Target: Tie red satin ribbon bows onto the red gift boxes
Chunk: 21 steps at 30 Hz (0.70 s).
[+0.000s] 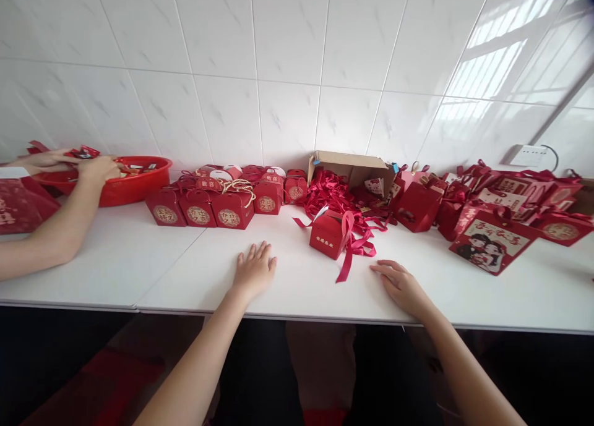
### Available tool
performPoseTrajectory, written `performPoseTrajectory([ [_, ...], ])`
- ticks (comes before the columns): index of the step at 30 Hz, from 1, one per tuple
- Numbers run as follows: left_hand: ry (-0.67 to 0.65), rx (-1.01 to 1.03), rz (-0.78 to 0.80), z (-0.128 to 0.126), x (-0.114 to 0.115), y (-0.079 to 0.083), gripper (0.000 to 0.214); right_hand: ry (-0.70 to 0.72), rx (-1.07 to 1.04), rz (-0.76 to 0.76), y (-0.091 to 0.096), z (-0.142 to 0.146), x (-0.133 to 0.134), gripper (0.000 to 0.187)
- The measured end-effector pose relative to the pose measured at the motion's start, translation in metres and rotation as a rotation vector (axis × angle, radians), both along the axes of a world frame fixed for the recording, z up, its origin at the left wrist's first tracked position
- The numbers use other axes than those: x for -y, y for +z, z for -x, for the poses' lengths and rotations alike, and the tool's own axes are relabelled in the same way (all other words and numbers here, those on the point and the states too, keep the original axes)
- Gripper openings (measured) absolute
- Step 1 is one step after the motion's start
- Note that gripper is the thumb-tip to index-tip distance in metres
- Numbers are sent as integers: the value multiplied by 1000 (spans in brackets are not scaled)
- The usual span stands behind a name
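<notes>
My left hand (255, 269) lies palm down on the white table (297, 296), its fingers spread and nothing under them that I can see. Further right, my right hand (400, 285) rests on its side on the tabletop, fingers stretched out toward the left and holding nothing. Between and just beyond the two hands stands a small red gift box (325, 237) with gold lettering. A dark red ribbon (346, 253) hangs from its right side, one end trailing on the table. Neither hand touches the box.
Behind the box, loose red ribbons (329, 191) spill from a cardboard box (352, 165). Several tied red boxes (232, 209) stand left. Gift bags (496, 247) crowd the right. At far left, a co-worker's hands (99, 167) hold small packets over a red basin (134, 191).
</notes>
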<state>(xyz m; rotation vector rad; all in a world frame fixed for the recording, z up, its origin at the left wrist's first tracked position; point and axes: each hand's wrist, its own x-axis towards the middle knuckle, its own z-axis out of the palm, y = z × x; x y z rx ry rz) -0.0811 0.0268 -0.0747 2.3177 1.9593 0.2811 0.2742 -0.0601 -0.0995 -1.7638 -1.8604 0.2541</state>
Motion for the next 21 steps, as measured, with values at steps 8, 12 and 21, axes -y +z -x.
performPoseTrajectory([
  [8, -18, -6, -1, 0, 3, -2, 58, 21, 9, -13, 3, 1, 1, 38],
  [12, -11, 64, -19, 3, 6, 2, 54, 33, 48, -18, 10, 4, 5, 38],
  [21, -167, 601, -23, -49, -68, 50, 42, 34, -422, -38, 53, 38, -42, 33],
])
